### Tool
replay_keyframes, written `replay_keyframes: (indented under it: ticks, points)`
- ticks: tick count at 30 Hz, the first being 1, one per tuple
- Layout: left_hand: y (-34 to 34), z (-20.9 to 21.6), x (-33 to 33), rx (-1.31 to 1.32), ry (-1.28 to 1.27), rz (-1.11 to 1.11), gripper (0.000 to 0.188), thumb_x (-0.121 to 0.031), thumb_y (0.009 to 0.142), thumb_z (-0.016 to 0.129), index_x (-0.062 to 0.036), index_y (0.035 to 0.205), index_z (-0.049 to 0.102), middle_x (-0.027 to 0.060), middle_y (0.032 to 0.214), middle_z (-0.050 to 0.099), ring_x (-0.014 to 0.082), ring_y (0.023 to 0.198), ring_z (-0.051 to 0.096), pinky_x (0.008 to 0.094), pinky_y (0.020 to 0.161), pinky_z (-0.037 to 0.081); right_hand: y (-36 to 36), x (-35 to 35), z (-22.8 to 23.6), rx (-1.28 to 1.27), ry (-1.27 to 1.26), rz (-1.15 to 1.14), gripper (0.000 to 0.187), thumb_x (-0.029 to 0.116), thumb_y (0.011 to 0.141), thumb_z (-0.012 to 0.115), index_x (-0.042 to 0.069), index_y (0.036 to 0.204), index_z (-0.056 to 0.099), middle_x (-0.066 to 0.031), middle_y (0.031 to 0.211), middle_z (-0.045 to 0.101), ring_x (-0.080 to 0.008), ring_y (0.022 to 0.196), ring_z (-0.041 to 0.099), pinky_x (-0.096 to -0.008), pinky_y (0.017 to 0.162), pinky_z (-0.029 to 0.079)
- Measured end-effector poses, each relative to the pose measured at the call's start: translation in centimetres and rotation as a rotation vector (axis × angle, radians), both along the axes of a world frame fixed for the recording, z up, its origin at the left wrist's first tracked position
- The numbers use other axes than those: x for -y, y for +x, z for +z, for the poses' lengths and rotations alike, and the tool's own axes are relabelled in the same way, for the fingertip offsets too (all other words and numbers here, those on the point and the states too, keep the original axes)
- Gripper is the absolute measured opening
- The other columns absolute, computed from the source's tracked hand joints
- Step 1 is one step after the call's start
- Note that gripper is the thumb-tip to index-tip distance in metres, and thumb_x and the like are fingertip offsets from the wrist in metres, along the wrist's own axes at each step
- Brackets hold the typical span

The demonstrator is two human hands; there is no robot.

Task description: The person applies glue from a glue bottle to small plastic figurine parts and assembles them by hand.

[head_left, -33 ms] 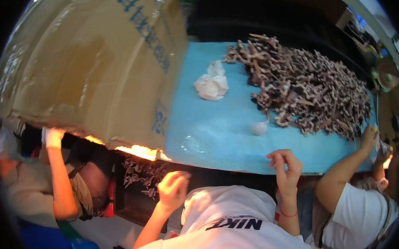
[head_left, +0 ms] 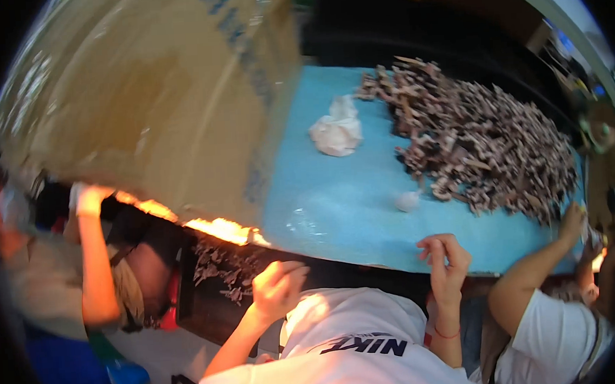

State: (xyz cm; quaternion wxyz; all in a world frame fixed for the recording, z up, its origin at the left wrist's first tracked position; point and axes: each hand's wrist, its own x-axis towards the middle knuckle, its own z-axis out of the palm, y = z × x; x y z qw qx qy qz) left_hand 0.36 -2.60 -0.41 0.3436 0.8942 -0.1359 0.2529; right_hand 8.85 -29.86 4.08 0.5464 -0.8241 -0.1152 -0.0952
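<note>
My left hand (head_left: 280, 290) is held in front of my shirt near the table's front edge, its fingers curled in. What they hold, if anything, is hidden. By the same edge, farther right, my right hand (head_left: 447, 261) is raised with bent fingers drawn together; nothing in them can be made out. A small whitish lump (head_left: 407, 201) lies on the blue tabletop (head_left: 323, 223) beyond my right hand. Past it spreads a large heap of dark, knobbly, pale-tipped pieces (head_left: 487, 139), whose kind I cannot tell. A crumpled white tissue or wrapper (head_left: 337, 130) rests left of the heap.
A tall cardboard box (head_left: 140, 111) with shiny tape stands at the left of the table. Below it, a black tray (head_left: 216, 314) holds more dark pieces (head_left: 227, 267). One person (head_left: 97, 261) works at the left, another (head_left: 540, 318) close by my right, an arm on the table.
The table, box and heap sit slightly farther right in the picture, with some blur. My left hand is a little farther right; my right hand keeps nearly the same pose.
</note>
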Motion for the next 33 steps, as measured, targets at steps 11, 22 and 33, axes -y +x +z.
replay_keyframes:
  ticks: [11, 22, 33]
  points:
    - [2.0, 3.2, -5.6, 0.163, -0.337, 0.511, 0.009, 0.002, 0.076, 0.059, -0.0016, 0.083, 0.062, 0.0118, 0.084, 0.06, 0.0188, 0.061, 0.057, 0.0267, 0.049, 0.045, -0.7, -0.2, -1.4, 0.007, -0.116, -0.005, 0.014, 0.004, 0.087, 0.048, -0.003, 0.082, 0.058, -0.008, 0.07, 0.061, -0.0102, 0.05, 0.051, -0.0211, 0.045, 0.036]
    - [6.7, 1.9, -15.4, 0.001, -0.239, 0.685, 0.018, -0.01, 0.076, 0.057, -0.0081, 0.092, 0.064, 0.0171, 0.065, 0.058, 0.0288, 0.059, 0.057, 0.0389, 0.054, 0.045, -1.2, -2.9, -1.8, 0.078, -0.3, 0.139, 0.01, -0.002, 0.083, 0.051, -0.002, 0.089, 0.06, -0.0082, 0.072, 0.061, -0.0108, 0.051, 0.054, -0.0216, 0.046, 0.039]
    - [8.5, 1.3, -16.7, -0.183, 0.138, 0.59, 0.016, -0.021, 0.08, 0.055, -0.0165, 0.093, 0.063, 0.009, 0.082, 0.062, 0.0247, 0.078, 0.06, 0.0376, 0.072, 0.045, -1.3, -3.9, -1.4, 0.114, -0.409, 0.217, 0.011, -0.003, 0.078, 0.057, 0.0, 0.088, 0.061, -0.0101, 0.071, 0.059, -0.0165, 0.054, 0.056, -0.0271, 0.049, 0.042]
